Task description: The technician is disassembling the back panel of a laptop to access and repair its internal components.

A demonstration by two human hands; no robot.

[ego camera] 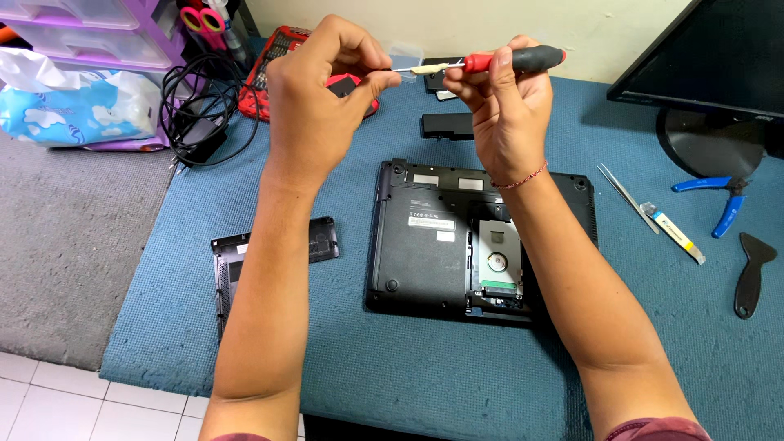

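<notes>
Gripping screwdriver (510, 60) handle in my right hand (502, 106), shaft lying leftward, left hand (314, 90) fingertips pinching its tip, above laptop (425, 237).

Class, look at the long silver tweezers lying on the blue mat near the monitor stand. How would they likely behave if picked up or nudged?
The tweezers look thin and metallic, so probably light yet stiff. Their smooth finish may feel slippery. Lying flat on the blue mat, they would likely slide, not roll.

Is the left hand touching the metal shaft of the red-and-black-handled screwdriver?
Touching. In the head view, the left hand pinches the tip end of the thin metal shaft of the red-and-black-handled screwdriver, whose handle the right hand grips.
</notes>
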